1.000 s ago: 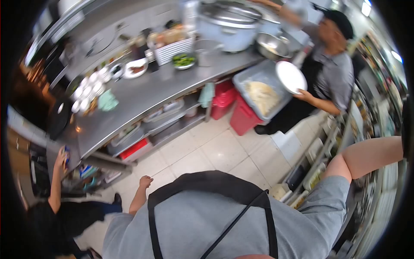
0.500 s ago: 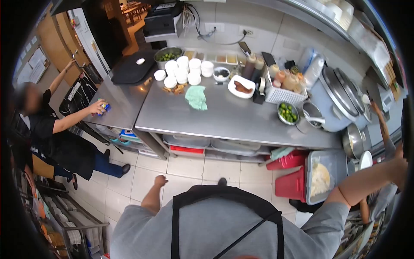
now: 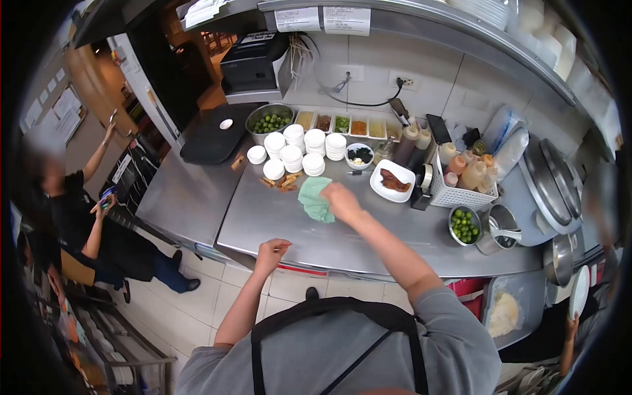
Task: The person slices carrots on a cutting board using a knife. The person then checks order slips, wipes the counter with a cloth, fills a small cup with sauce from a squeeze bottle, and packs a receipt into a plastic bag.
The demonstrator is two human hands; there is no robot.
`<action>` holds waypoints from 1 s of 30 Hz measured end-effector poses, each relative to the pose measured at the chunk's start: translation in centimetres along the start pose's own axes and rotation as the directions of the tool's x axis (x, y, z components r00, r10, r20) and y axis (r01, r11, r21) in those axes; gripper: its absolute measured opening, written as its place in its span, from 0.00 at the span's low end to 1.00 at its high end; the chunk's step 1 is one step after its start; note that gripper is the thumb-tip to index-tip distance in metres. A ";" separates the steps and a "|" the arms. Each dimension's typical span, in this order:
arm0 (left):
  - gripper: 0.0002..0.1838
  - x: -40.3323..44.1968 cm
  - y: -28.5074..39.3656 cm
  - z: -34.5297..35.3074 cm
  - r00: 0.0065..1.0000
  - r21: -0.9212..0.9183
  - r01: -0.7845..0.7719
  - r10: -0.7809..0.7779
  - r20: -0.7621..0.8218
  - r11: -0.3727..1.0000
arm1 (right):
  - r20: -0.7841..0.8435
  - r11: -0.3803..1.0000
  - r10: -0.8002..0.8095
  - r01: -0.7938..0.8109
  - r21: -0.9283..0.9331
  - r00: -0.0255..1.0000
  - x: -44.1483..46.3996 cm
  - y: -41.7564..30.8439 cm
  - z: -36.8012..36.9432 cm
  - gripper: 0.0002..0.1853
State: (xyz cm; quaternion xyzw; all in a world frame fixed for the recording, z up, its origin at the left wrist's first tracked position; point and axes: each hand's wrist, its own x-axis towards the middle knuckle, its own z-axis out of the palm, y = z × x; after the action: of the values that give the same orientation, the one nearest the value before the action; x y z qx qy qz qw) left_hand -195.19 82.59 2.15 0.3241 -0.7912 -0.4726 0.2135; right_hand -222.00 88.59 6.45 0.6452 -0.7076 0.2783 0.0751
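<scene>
My right hand (image 3: 341,201) is at the green cloth (image 3: 315,201) on the steel counter, its fingers closed on the cloth's right edge. My left hand (image 3: 270,255) is over the counter's front edge, holding nothing, with its fingers loosely bent and partly apart. Just behind the cloth are several stacks of small white cups (image 3: 291,157) and some brown strips (image 3: 282,182). Right of the cloth sits a white dish (image 3: 393,181) with a dark brown piece of food in it. A small bowl (image 3: 359,156) with dark and white contents stands behind.
A white basket of sauce bottles (image 3: 464,195), a bowl of green citrus (image 3: 465,226) and a metal pitcher (image 3: 495,230) stand at the right. A black tray (image 3: 210,141) lies at the left. One co-worker (image 3: 85,204) stands left; another's hand (image 3: 571,322) holds a white plate (image 3: 579,291) at right.
My right arm has swung in from the far right to the green cloth. My left hand has moved up to the counter edge. The left co-worker's lower hand has lifted off the counter, holding a small colourful item.
</scene>
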 end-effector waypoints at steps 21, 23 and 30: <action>0.18 19.3 -1.1 12.7 0.897 0.522 -0.414 0.235 0.375 0.746 | -0.274 0.929 0.361 -0.369 0.021 0.891 -1.3 19.3 -17.1 0.15; 0.18 21.1 -0.5 13.4 0.912 0.526 -0.370 0.190 0.364 0.766 | -0.265 0.817 0.417 -0.486 -0.311 0.870 -1.0 23.3 -22.9 0.15; 0.19 23.0 0.5 14.4 0.936 0.590 -0.330 0.176 0.305 0.736 | -0.433 0.506 0.714 -0.833 -0.226 0.551 0.2 40.2 -28.3 0.10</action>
State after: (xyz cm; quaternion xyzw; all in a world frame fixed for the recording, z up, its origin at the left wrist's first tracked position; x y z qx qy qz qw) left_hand -220.66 75.09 -3.28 0.2089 -0.9594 -0.1789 0.0622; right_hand -267.59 102.83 18.24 0.1769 -0.9439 0.2177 0.1741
